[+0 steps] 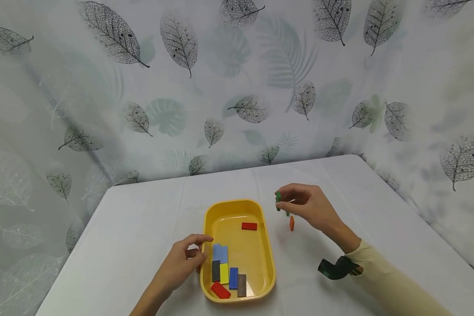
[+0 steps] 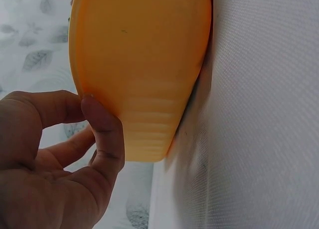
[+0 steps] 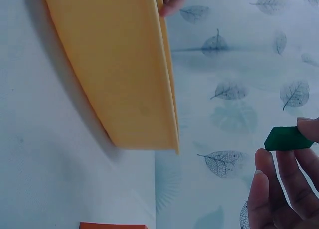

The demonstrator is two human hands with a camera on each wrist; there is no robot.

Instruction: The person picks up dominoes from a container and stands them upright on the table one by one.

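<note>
My right hand [image 1: 306, 204] pinches a small green block [image 3: 288, 138] between thumb and fingers, raised above the table to the right of a yellow plastic tray [image 1: 269, 259]. At the tray's left side, my left hand [image 1: 183, 259] grips the rim with bent thumb and finger, as the left wrist view [image 2: 102, 134] shows. Inside the tray lie a red block [image 1: 249, 226] near the far end and, at the near left, light blue blocks [image 1: 220, 253], a black one [image 1: 216, 271], a yellow one [image 1: 224, 274], a blue one [image 1: 233, 278], a brown one [image 1: 242, 285] and another red one [image 1: 220, 290].
An orange block [image 1: 292, 223] stands on the white table [image 1: 142, 228] below my right hand. Close behind it is another green piece [image 1: 287, 213], partly hidden by the fingers. Leaf-patterned curtains [image 1: 229, 79] enclose the table's back and sides.
</note>
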